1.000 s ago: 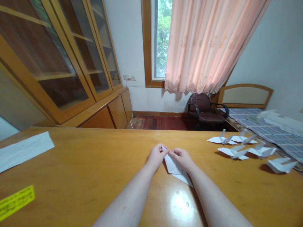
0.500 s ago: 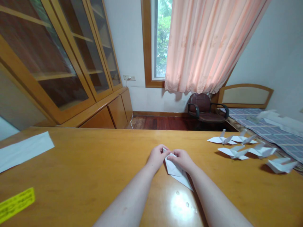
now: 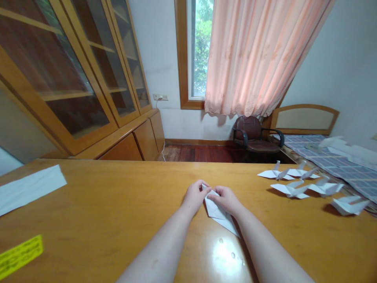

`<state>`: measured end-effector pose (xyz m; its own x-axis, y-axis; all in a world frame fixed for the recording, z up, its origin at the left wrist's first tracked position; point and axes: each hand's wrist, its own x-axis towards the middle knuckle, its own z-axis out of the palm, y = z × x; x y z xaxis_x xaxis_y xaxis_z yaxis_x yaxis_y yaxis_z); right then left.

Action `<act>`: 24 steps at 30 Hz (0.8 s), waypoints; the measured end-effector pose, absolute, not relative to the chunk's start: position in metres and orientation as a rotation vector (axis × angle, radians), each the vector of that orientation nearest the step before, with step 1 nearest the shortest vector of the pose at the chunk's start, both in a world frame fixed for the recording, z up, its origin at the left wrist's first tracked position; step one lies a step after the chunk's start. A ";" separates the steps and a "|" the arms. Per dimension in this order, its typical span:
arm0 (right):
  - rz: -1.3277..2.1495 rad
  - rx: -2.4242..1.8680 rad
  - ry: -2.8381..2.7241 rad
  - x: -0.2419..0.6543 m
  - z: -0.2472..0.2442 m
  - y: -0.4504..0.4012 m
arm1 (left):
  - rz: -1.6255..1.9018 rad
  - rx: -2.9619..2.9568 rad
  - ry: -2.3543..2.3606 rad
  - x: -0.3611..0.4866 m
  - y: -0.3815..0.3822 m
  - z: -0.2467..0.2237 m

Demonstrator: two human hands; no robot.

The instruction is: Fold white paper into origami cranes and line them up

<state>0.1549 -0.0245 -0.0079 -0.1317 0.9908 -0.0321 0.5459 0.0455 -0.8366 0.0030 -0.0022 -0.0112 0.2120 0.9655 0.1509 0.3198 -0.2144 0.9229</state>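
Observation:
A folded white paper (image 3: 216,211) lies on the wooden table (image 3: 118,212), its narrow end under my fingers and a pointed flap toward me. My left hand (image 3: 194,196) pinches the far tip at its left edge. From the right, my right hand (image 3: 225,199) grips the same end, thumb on top of the paper. Both thumbs nearly meet there. Several folded white paper birds stand at the table's right, among them one (image 3: 291,190) in the middle and one (image 3: 349,206) nearest the right edge.
White paper sheets (image 3: 32,188) lie at the left, with a yellow label (image 3: 20,255) at the near left. Beyond the table are a glass-door cabinet (image 3: 118,125), a brown chair (image 3: 250,133) and a bed (image 3: 332,153).

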 end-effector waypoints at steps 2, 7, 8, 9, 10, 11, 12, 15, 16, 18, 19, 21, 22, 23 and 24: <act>0.973 -1.550 -1.745 0.155 -0.008 -0.025 | 1.014 1.692 1.236 0.003 -0.002 -0.011; 0.932 -1.558 -1.779 0.156 -0.010 -0.024 | 1.021 1.716 1.249 0.003 -0.002 -0.012; 0.927 -1.559 -1.784 0.156 -0.011 -0.024 | 1.021 1.720 1.252 0.003 -0.002 -0.013; 0.924 -1.560 -1.787 0.156 -0.011 -0.024 | 1.020 1.725 1.256 0.003 -0.002 -0.013; 0.920 -1.560 -1.790 0.156 -0.011 -0.024 | 1.017 1.730 1.262 0.002 -0.002 -0.013; 0.918 -1.559 -1.793 0.156 -0.011 -0.024 | 1.012 1.733 1.269 0.002 -0.002 -0.014; 0.915 -1.557 -1.795 0.156 -0.011 -0.024 | 1.009 1.737 1.273 0.002 -0.002 -0.014; 0.912 -1.554 -1.795 0.156 -0.009 -0.025 | 0.999 1.738 1.275 0.002 -0.002 -0.013; 0.914 -1.554 -1.793 0.156 -0.009 -0.025 | 0.996 1.737 1.276 0.002 -0.002 -0.012; 0.916 -1.554 -1.791 0.156 -0.008 -0.025 | 0.993 1.736 1.275 0.002 -0.002 -0.011; 0.916 -1.554 -1.791 0.156 -0.008 -0.025 | 0.992 1.735 1.273 0.002 -0.003 -0.010; 0.912 -1.554 -1.797 0.156 -0.007 -0.026 | 0.987 1.732 1.273 0.002 -0.003 -0.010; 0.908 -1.555 -1.801 0.156 -0.007 -0.026 | 0.985 1.731 1.274 0.002 -0.003 -0.010; 0.904 -1.556 -1.803 0.156 -0.007 -0.026 | 0.984 1.731 1.276 0.002 -0.003 -0.010; 0.902 -1.556 -1.805 0.156 -0.007 -0.026 | 0.983 1.732 1.279 0.002 -0.003 -0.010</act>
